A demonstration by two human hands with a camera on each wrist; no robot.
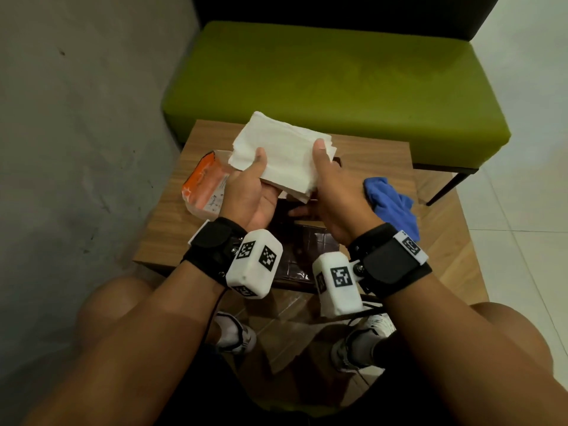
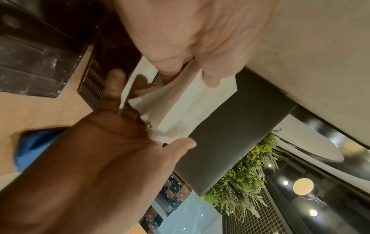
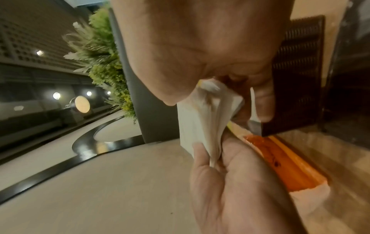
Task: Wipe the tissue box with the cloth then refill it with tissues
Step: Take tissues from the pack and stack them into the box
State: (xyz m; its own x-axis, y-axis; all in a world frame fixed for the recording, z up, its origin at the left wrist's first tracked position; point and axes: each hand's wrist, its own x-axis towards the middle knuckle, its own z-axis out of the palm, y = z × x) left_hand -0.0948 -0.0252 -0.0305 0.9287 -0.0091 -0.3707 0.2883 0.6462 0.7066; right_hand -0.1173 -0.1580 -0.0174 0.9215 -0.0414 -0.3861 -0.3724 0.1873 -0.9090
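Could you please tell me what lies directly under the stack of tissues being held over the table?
Under the tissue stack, held by the left hand and right hand, sits the dark tissue box. Its inside is hidden.

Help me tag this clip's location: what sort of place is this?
Probably a lounge or lobby seating corner, not a home: a green upholstered bench behind a low wooden table, tiled floor, plus wall greenery and round lamps in the left wrist view.
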